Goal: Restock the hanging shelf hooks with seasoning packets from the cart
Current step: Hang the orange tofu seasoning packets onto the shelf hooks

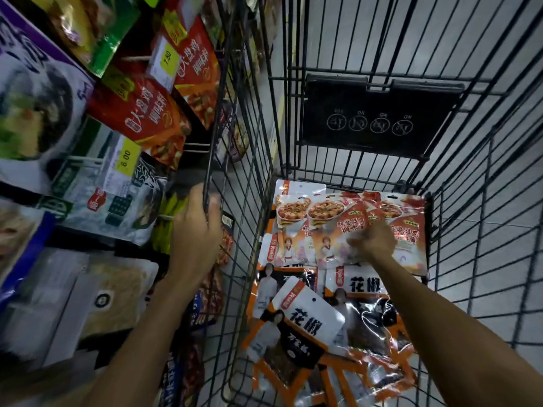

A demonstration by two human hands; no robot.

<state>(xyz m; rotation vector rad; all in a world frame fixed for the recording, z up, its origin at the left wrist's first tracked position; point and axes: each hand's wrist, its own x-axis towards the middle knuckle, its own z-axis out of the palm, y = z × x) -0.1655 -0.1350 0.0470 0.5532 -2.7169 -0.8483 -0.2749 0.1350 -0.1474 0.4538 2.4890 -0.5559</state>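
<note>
Left grip (199,227) is curled over the top wire of the cart (209,160), which stands just beside the shelf. Right grip (373,240) is down on the orange tofu-seasoning packets (326,218) at the far end of the basket, but through the blur I cannot tell whether its fingers have closed on one or merely lie on the stack. Those packets overlap loosely and look glossy, so I judge a hurried lift could drag several up and spill them onto the peppercorn packets (305,315) nearer me. Red packets (147,113) already hang on the shelf hooks (138,58). I'd worry about threading the wrong hook, or missing the hang hole and tearing it.
</note>
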